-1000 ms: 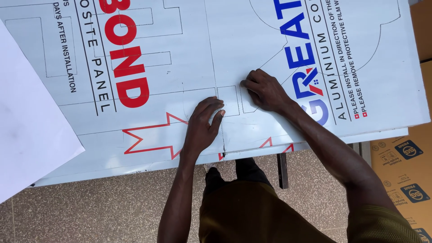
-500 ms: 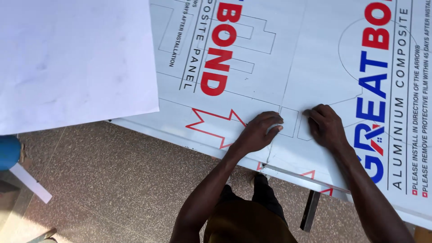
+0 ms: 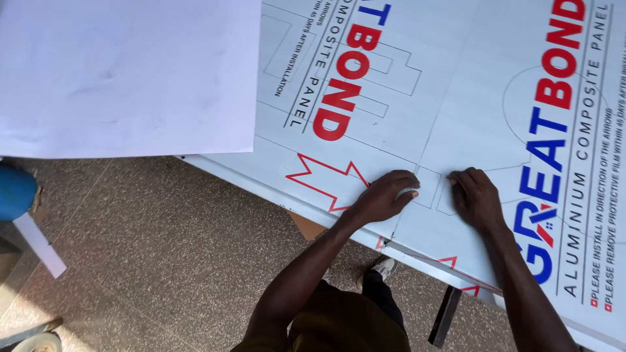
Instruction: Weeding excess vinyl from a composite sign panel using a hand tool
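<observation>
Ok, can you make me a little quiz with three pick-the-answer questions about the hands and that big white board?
1. Where do both hands rest?
A. on the big white panel
B. on the floor
C. on the blue thing

2. What colour is the zigzag arrow outline by the left hand?
A. green
B. red
C. yellow

3. How do the hands look?
A. gripping a hammer
B. pressed on the panel, holding no tool
C. lifted in the air

Answers:
1 A: the left hand and the right hand both lie on the panel near its lower edge.
2 B: the arrow is drawn in red lines.
3 B: both palms face down on the surface with nothing seen in them.
</observation>
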